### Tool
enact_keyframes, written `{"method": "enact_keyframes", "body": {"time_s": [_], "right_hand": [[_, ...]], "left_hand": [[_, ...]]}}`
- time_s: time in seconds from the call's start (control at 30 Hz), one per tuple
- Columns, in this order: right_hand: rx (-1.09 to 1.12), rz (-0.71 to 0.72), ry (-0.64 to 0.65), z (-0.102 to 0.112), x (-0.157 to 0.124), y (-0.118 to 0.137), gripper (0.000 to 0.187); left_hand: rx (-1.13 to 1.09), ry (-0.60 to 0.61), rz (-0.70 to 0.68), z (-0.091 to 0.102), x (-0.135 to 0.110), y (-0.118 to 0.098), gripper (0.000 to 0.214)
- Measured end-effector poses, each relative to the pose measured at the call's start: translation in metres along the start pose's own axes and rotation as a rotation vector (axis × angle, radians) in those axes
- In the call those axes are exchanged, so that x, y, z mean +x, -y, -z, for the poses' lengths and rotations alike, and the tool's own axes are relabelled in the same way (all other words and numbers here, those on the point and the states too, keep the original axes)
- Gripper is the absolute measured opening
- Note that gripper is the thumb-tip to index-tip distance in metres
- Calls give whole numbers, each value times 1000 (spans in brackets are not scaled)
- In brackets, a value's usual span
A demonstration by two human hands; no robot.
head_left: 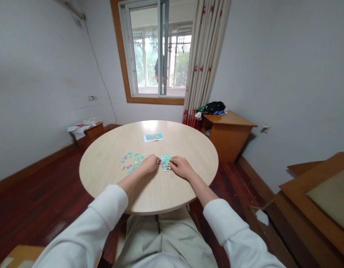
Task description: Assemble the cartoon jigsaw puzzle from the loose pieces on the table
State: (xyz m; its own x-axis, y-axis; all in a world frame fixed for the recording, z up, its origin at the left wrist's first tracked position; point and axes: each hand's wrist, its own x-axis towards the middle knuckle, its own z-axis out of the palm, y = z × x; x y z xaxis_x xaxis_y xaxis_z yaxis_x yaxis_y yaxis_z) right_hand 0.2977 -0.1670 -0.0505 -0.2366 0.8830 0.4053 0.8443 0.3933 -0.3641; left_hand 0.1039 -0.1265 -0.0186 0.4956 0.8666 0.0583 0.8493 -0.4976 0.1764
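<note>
Grip unclear, left hand [150,163] and right hand [182,166] flank the puzzle [165,163], loose pieces [129,166] leftward, picture sheet [153,137] beyond.

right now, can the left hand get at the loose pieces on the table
Likely yes: the loose pieces lie spread right beside the left hand, on the same table, and nothing seems to stand between them.

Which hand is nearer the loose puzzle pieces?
The left hand, beside those pieces; the right hand is farther off, at the right edge of the joined section.
</note>
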Motion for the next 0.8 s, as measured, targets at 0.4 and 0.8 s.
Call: {"method": "enact_keyframes", "body": {"time_s": [0.4,0.8], "right_hand": [[0,7,-2,-2,0,-1,20],[16,16,-3,-6,2,-6,20]], "left_hand": [[109,32,7,-2,3,-6,27],[-2050,-220,479,10,-4,32,28]]}}
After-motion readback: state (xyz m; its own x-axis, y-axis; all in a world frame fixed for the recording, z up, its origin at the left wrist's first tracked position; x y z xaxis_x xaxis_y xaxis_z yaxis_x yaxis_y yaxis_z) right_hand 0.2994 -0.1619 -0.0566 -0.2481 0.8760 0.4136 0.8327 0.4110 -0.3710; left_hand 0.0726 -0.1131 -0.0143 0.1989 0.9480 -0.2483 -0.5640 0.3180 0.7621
